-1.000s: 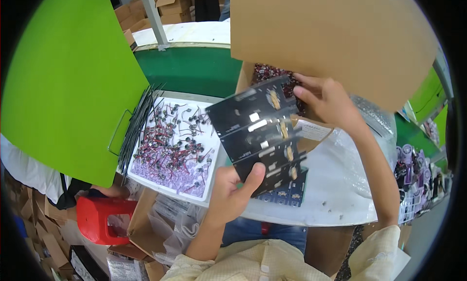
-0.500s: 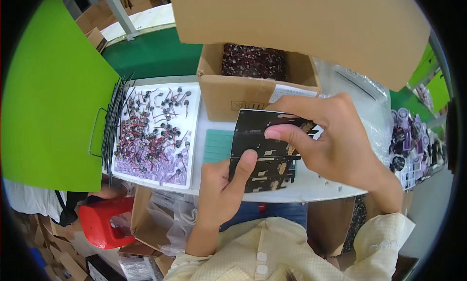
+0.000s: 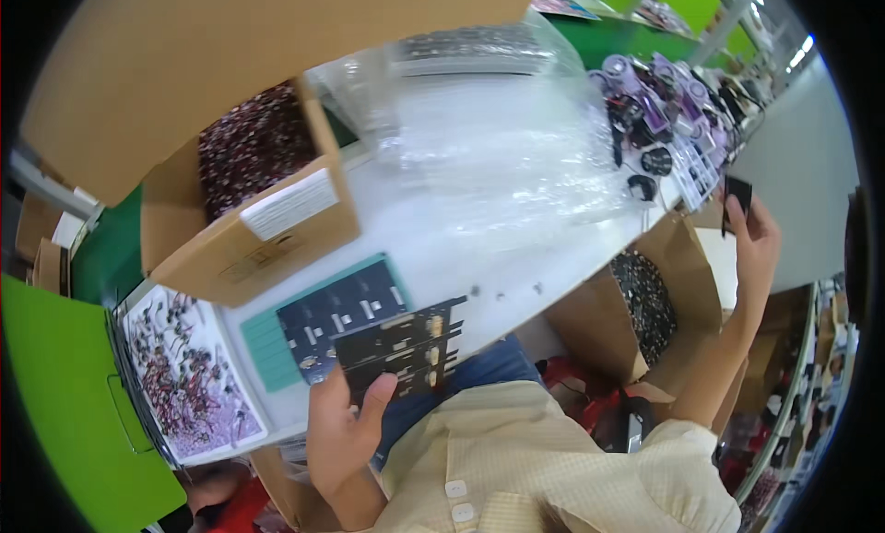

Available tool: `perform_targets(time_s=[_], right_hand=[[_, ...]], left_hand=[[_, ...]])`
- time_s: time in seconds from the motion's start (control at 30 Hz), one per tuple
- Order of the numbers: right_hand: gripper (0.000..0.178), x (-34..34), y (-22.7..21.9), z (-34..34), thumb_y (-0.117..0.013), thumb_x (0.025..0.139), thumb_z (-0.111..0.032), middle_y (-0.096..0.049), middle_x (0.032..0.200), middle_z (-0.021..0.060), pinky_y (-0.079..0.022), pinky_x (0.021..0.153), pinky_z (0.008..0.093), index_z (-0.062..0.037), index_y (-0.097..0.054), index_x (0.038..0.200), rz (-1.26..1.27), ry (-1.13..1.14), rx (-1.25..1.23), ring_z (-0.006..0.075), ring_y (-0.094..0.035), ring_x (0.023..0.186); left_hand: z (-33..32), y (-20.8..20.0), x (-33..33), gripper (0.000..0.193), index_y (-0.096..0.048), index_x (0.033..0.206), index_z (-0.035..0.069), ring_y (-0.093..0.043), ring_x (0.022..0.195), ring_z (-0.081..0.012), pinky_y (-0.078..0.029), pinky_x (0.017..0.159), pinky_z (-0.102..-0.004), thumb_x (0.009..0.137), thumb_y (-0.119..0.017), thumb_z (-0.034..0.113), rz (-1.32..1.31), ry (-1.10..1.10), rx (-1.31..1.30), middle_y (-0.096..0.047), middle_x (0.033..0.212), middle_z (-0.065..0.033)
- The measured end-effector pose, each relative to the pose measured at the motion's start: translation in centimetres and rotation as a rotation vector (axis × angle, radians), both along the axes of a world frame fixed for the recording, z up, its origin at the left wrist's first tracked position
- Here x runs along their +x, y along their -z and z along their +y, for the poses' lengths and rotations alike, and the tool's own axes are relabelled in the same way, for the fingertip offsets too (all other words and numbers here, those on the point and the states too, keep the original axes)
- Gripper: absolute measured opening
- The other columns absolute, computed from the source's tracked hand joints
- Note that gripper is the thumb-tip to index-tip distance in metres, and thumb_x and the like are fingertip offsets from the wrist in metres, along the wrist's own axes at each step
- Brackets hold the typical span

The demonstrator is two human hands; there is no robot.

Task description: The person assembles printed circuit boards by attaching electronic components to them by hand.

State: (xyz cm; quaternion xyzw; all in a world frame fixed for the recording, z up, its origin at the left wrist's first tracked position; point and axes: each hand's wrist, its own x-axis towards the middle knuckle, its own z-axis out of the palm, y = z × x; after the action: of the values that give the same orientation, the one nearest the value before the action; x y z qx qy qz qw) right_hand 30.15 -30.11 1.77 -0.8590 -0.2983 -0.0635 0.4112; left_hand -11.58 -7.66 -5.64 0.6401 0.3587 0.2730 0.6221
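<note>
A black circuit board panel [image 3: 378,347] with pale and gold marks is gripped at its near left edge by my left hand [image 3: 339,436], thumb on top. It is held tilted above the table's front edge. Beneath it, a second dark board panel [image 3: 339,298] lies on a green ribbed mat [image 3: 261,344]. Far to the right, my right hand [image 3: 758,242] pinches a small flat black piece [image 3: 737,192], beside a white wire rack [image 3: 691,169]. The piece's exact kind is too small to tell.
An open cardboard box [image 3: 304,242] of dark small parts stands on the table, left of clear plastic wrap [image 3: 479,155]. Purple and black devices [image 3: 654,100] crowd the far right. A white tray [image 3: 247,427] holds wired parts; a lower carton [image 3: 698,284] holds dark bits.
The view has swung to the right. My right hand has left the panel and stretched far right, now with a small black piece. My left hand keeps the panel.
</note>
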Motion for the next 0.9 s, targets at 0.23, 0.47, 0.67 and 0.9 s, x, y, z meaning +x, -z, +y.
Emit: perform_targets(time_s=[0.23,0.47,0.67,0.9], right_hand=[[0.058,-7.4,2.9,-0.6,-0.063,0.088,-0.031,-0.047,0.14,0.0148,-0.033,0.106,0.0353,-0.0012,-0.046,0.136,0.18,-0.323,-0.133,0.026,-0.045,0.129],[0.03,-14.1,4.8,4.9,-0.066,0.085,-0.01,-0.065,0.073,0.0141,-0.046,0.052,0.028,-0.0061,-0.063,0.114,0.547,-0.676,-0.042,0.0194,-0.057,0.051],[0.032,-17.4,7.6,5.9,-0.066,0.072,-0.001,-0.07,0.099,0.0109,-0.055,0.065,0.0284,0.0017,-0.067,0.104,-0.451,-0.592,0.021,0.0207,-0.07,0.086],[0.032,-7.1,6.7,0.2,-0.058,0.091,-0.009,-0.064,0.114,0.018,-0.049,0.084,0.0371,-0.0072,-0.059,0.122,-0.28,0.214,-0.373,0.0289,-0.064,0.097]], left_hand=[[-3.7,-2.0,9.4,0.023,-0.06,0.097,0.001,-0.059,0.056,-0.0357,-0.044,0.05,-0.0394,0.087,-0.066,0.02,0.183,0.486,0.412,-0.06,0.065,-0.0177],[-6.5,-1.0,11.3,0.016,-0.062,0.088,0.001,-0.057,0.049,-0.0318,-0.042,0.046,-0.0355,0.087,-0.064,0.017,0.221,0.351,0.299,-0.059,0.061,-0.016],[-6.5,0.7,11.9,0.013,-0.062,0.093,-0.002,-0.053,0.053,-0.0099,-0.041,0.048,-0.0268,0.088,-0.061,0.01,0.106,0.168,0.059,-0.062,0.065,-0.0128],[-4.1,2.0,9.2,0.025,-0.057,0.11,-0.001,-0.052,0.056,-0.013,-0.043,0.054,-0.0272,0.091,-0.062,0.014,0.13,0.313,-0.095,-0.062,0.069,-0.0136]])
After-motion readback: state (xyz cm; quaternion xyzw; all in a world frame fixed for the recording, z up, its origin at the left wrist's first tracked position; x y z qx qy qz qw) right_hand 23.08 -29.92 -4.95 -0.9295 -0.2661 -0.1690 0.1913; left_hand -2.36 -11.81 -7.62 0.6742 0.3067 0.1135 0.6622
